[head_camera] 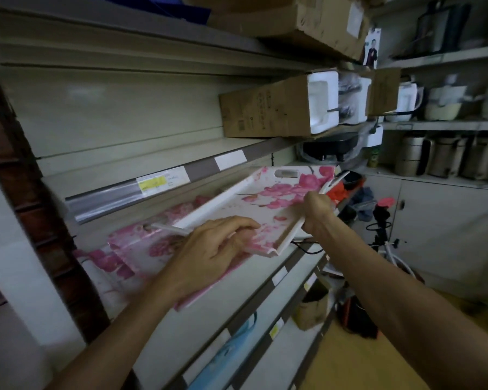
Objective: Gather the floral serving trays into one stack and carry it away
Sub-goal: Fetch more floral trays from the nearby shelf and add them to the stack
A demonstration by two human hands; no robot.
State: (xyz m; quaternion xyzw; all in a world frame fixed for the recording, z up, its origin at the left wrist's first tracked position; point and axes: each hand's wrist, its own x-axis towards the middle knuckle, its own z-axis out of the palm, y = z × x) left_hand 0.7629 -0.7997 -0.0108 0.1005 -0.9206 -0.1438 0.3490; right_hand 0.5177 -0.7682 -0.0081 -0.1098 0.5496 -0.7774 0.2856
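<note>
A white serving tray with pink blossoms (268, 201) hangs tilted above the shelf, its handle slot at the far end. My right hand (317, 209) grips its right rim. My left hand (209, 249) holds the tray's near corner, fingers curled over the rim. Under it, more pink floral trays (135, 249) lie flat on the shelf (164, 330), partly hidden by my left hand and the lifted tray.
An upper shelf with price labels (152, 182) runs just above the trays. Cardboard boxes (265, 111) sit higher up. Lower shelves hold a blue-patterned item (231, 347). Pots and kettles (445, 159) fill the right-hand shelving, and clutter lies on the floor (378, 215).
</note>
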